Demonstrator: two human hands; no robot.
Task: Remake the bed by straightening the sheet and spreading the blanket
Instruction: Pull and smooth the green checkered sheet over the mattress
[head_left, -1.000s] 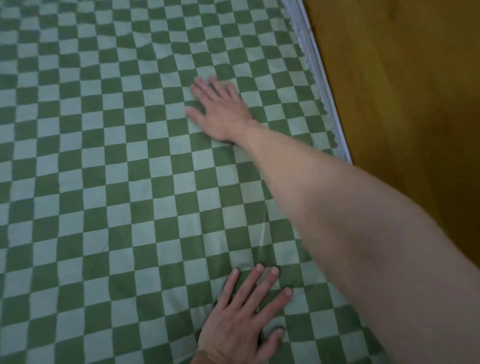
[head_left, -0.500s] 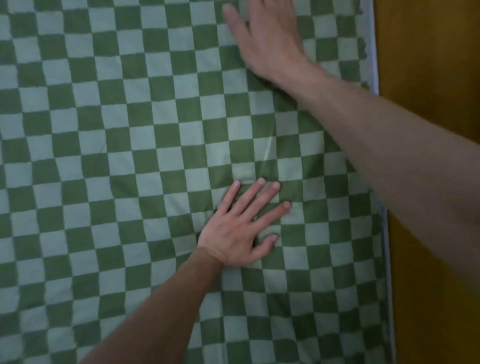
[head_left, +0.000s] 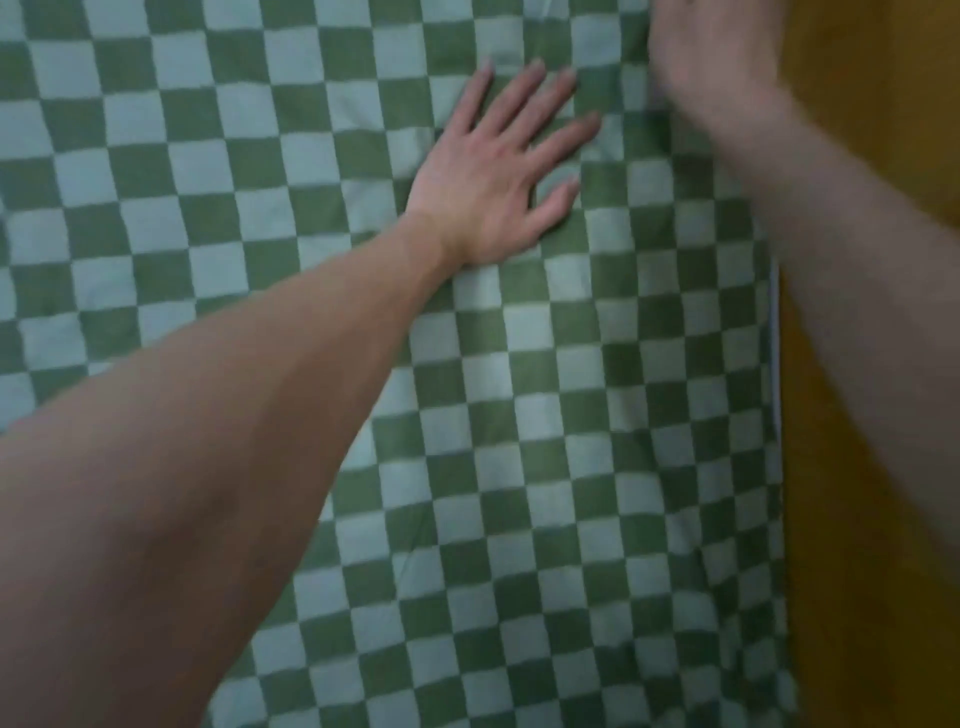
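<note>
Item: bed-making, sheet-smoothing stage, as judged from the lay of the cloth

Nearest: left forearm, crossing from lower left toward upper centre over the sheet (head_left: 545, 467). Green-and-pale checked cloth, spread under both arms and filling the view to top, bottom and left. Right border running near to far along a thin white edge (head_left: 775, 364), hard against an ochre wooden surface (head_left: 883, 623), floor or panel not told apart. Faint creases noted low in the cloth and about the middle; otherwise lying fairly flat.

Middle: left hand (head_left: 493, 176), palm down, fingers (head_left: 524, 88) released and fanned, pressed flat on the sheet, gripping nothing. Fingertips aimed up and to the right, toward that right border.

Farthest: right hand (head_left: 711, 57), badly blurred, at the top edge, over the sheet's right border and just beside the left fingertips. Appeared flat and unclenched, holding nothing; contact with the cloth not told for certain.

Relation for the coming stroke, as a judgement: remaining slack lay right of and beyond the left hand, along the border; right hand nearer to it, left hand placed as anchor.

Blanket: not in view
</note>
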